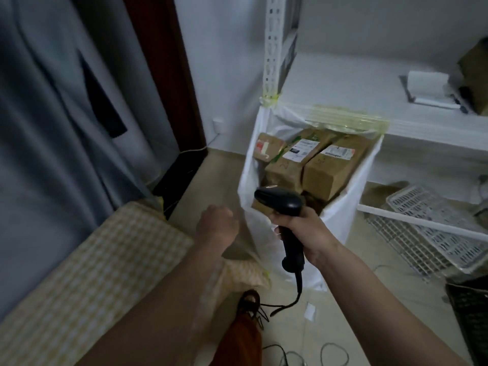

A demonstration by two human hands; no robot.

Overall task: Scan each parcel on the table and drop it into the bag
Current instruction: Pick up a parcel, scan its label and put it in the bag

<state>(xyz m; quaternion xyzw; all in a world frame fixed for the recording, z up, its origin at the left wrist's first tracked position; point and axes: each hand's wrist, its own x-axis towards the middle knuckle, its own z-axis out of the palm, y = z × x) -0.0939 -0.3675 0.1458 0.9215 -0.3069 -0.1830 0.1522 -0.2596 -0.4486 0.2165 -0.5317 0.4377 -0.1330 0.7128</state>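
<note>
Fingers [286, 226] of right hand [303, 231] wrap the handle of a black barcode scanner [282, 204], head aimed left, cable [295, 294] trailing down to the floor. Left hand [217, 224] seen from the back, fingers curled under, holding nothing visible; motion blur, exact finger pose hard to tell. It hovers just left of the white bag [343, 217], above the edge of a checkered yellow-white cloth surface [100, 260] at lower left. Brown shoe [249, 302] and orange trouser leg [243, 339] at bottom centre on the tiled floor [356, 299].

Bag is open-mouthed, standing on the floor just beyond the scanner, its rim taped with yellowish tape [346, 117] to a white shelf unit [422, 133]. Inside it: several brown cardboard parcels [330, 170] packed side by side, tops showing. Two carry white shipping labels [301, 150] with black print and barcode, text too small and blurred to read; handwritten marks on box faces, unreadable. Smaller parcel [266, 149] at far left of the bag has a red-and-white sticker, writing unreadable.

White plastic baskets [422, 233] lie tilted under the shelf to the right. On the shelf top, a white paper roll device [430, 88], blurred. Perforated white upright post [273, 46] rises from the shelf corner. Grey curtain [52, 101] fills the left, dark door frame [163, 70] behind it
</note>
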